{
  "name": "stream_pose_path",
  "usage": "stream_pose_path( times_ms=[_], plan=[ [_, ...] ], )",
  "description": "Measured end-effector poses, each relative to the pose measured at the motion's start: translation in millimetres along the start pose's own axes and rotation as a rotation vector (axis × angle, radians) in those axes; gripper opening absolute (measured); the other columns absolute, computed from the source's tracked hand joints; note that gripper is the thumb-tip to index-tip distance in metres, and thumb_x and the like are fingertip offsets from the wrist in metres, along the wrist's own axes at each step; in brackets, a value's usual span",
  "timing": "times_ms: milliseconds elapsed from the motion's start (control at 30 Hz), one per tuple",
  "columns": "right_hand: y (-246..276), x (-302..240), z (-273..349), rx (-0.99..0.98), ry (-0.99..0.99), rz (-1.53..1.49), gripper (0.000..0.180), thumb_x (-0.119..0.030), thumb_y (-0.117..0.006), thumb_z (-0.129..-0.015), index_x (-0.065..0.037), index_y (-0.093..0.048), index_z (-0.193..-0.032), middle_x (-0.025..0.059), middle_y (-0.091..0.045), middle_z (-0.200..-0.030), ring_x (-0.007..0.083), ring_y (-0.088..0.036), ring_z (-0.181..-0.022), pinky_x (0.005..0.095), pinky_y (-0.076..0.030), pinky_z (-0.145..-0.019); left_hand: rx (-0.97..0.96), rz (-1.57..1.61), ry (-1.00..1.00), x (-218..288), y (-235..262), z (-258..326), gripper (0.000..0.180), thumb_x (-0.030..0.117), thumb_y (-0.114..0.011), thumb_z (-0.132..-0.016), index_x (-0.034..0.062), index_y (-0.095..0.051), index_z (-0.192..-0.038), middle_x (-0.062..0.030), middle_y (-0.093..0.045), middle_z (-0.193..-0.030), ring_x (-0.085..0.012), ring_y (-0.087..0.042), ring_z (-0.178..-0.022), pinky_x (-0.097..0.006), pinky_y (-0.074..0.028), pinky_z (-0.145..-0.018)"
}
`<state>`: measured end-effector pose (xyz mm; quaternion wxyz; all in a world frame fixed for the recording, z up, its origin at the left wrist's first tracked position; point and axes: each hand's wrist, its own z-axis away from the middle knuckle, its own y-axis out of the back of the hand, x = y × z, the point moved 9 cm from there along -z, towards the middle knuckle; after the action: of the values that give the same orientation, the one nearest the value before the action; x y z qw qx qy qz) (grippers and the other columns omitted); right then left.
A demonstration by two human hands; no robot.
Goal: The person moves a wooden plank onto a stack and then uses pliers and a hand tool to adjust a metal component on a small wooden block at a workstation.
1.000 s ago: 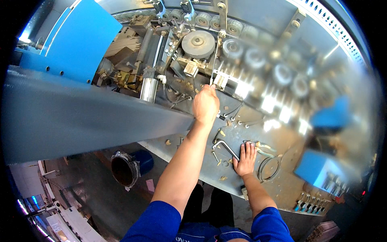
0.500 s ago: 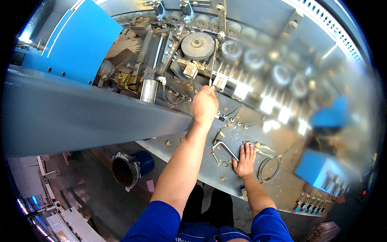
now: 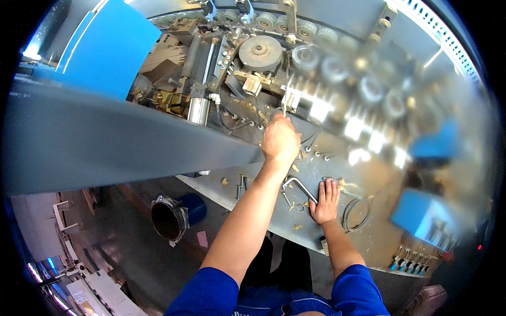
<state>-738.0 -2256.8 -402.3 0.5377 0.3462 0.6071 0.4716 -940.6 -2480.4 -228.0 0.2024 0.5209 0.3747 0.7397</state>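
My left hand is closed round the lower end of a thin, straight metal tool, whose exact kind I cannot make out. The tool points away from me, toward the row of small metal blocks by the grey wheel. My right hand lies flat on the metal worktop, fingers stretched out. Beside its thumb ends a large bent hex key. Just past its fingertips are pliers, partly blurred. A small screw and a metal ring lie near the hex key.
A thick grey beam crosses from the left, close to my left forearm. Bolts and a coiled cable lie on the worktop. A blue bin stands on the floor. Rollers line the machine's back; the right side is blurred.
My left hand and its tool have come slightly back toward me and to the right, away from the wheel. Bolts at the beam's edge now show. My right hand stays flat on the worktop.
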Motion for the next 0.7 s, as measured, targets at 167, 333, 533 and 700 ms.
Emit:
stream_pose_path(
  times_ms=[167,333,533,700],
  plan=[
    [0,1,0,0.001,-0.006,-0.005,0.080,-0.033,-0.072,-0.080,-0.001,-0.042,-0.147,0.0208,-0.030,-0.159,0.0418,-0.022,-0.149,0.0579,-0.016,-0.122,0.145,0.004,-0.046,5,12,4,0.020,0.017,-0.052,-0.099,-0.0006,-0.060,-0.096,-0.0258,-0.069,-0.087,-0.0463,-0.067,-0.086,-0.053,-0.053,-0.074],
    [2,-1,1,0.049,0.016,-0.014,0.079,-0.032,-0.071,-0.080,-0.001,-0.042,-0.147,0.0198,-0.030,-0.159,0.0412,-0.022,-0.149,0.0580,-0.016,-0.122,0.194,0.187,-0.163,8,16,70,0.018,0.016,-0.052,-0.100,0.0016,-0.060,-0.105,-0.0227,-0.066,-0.096,-0.0439,-0.065,-0.092,-0.051,-0.050,-0.078],
    [7,-5,0,0.040,0.021,-0.031,0.079,-0.032,-0.071,-0.081,0.000,-0.041,-0.147,0.0197,-0.030,-0.159,0.0407,-0.022,-0.149,0.0575,-0.016,-0.123,0.020,0.279,-0.231,-55,38,165,0.024,0.017,-0.055,-0.099,0.0005,-0.060,-0.117,-0.0214,-0.067,-0.102,-0.0422,-0.064,-0.094,-0.048,-0.051,-0.080],
    [47,-25,-3,0.109,0.100,-0.098,0.062,-0.032,-0.072,-0.082,-0.002,-0.055,-0.134,0.0213,-0.040,-0.152,0.0423,-0.032,-0.143,0.0568,-0.022,-0.119,-0.052,0.247,-0.241,-116,68,238,0.026,0.015,-0.056,-0.099,-0.0002,-0.061,-0.120,-0.0207,-0.068,-0.101,-0.0408,-0.066,-0.093,-0.046,-0.052,-0.079]
  ],
)
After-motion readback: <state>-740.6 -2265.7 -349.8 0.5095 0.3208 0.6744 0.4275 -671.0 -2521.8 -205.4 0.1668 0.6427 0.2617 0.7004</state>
